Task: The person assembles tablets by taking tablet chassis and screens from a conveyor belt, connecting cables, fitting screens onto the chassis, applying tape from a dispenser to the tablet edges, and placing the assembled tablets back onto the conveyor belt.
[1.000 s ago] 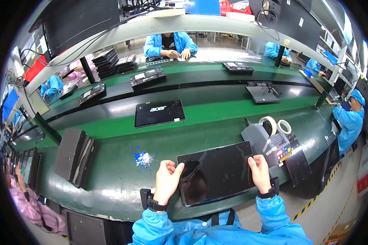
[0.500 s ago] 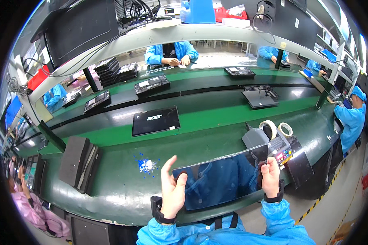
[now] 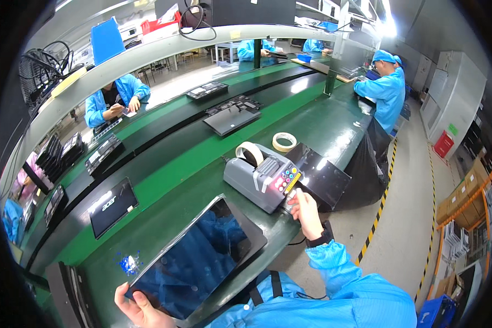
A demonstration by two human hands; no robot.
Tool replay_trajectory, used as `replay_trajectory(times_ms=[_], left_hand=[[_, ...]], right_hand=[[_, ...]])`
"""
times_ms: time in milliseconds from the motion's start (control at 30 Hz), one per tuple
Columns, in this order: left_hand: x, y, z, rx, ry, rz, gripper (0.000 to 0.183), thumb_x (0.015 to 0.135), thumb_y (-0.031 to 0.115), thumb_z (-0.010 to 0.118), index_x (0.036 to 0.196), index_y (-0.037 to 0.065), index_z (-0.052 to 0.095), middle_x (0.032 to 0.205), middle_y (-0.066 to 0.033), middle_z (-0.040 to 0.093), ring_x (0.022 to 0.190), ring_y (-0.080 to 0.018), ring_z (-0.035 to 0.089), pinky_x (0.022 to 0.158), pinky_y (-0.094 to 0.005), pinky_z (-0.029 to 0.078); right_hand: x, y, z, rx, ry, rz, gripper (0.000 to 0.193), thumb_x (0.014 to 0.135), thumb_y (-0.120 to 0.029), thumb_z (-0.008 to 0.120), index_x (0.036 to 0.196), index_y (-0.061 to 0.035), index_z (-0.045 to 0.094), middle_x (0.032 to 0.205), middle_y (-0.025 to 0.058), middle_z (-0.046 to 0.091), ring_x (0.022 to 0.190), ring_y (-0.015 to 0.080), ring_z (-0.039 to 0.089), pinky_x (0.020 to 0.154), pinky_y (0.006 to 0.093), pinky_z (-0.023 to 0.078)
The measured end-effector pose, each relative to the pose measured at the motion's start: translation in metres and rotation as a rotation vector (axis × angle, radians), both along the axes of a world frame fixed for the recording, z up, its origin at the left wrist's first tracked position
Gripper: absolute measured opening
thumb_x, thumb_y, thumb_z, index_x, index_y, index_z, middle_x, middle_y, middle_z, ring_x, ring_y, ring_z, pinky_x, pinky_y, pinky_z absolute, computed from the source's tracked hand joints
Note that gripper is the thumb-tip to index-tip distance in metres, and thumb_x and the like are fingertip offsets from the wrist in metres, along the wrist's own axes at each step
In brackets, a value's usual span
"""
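Observation:
A glossy black screen panel [image 3: 194,254] lies tilted over the bench's near edge, with a shiny strip along its far side. My left hand [image 3: 139,309] grips its lower left corner, thumb on the glass and fingers beyond the edge. At the front of a grey tape dispenser [image 3: 262,177] is my right hand [image 3: 306,212], its thumb and fingers pinched together by the outlet. What sits between those fingertips is too small to make out. A roll of cream tape [image 3: 250,153] stands in the dispenser, and another tape roll [image 3: 283,142] lies behind it.
Behind the dispenser, a dark panel [image 3: 322,177] overhangs the bench edge. Blue and white bits [image 3: 129,264] lie left of my panel, near a black laptop lid [image 3: 113,208]. Opened laptop parts [image 3: 232,115] rest on the green line. A co-worker [image 3: 385,90] stands at far right.
My right hand has left the panel's right side and reached the tape dispenser. The left hand keeps the panel, now lower left and more slanted. The view has turned right.

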State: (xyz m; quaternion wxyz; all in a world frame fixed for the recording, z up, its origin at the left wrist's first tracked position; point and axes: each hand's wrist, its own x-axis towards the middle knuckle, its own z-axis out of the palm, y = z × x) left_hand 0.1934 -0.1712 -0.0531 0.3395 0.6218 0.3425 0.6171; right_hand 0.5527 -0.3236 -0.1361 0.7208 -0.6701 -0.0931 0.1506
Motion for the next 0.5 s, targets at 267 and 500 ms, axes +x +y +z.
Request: replay_trajectory(times_ms=[267, 500], left_hand=[[0.015, -0.009, -0.006, -0.199, -0.159, -0.212, 0.024, 0.093, 0.003, 0.053, 0.117, 0.003, 0.048, 0.108, -0.0048, 0.051, 0.095, -0.0116, 0.05, 0.086, -0.0235, 0.04], [0.012, -0.017, 0.014, -0.14, -0.144, -0.261, 0.023, 0.092, 0.002, 0.054, 0.114, 0.003, 0.049, 0.106, -0.0025, 0.051, 0.084, -0.0076, 0.048, 0.077, -0.0203, 0.04]], right_hand=[[0.003, -0.015, 0.078, 0.121, -0.605, 0.032, 0.008, 0.088, -0.009, 0.053, 0.082, -0.0043, 0.054, 0.077, 0.0012, 0.054, 0.072, 0.0098, 0.05, 0.063, 0.0249, 0.041], [-0.12, 0.101, 0.2, 0.161, -1.541, 1.207, 0.016, 0.082, -0.02, 0.064, 0.08, -0.0063, 0.055, 0.084, 0.0113, 0.051, 0.076, 0.0289, 0.052, 0.066, 0.0369, 0.044]])
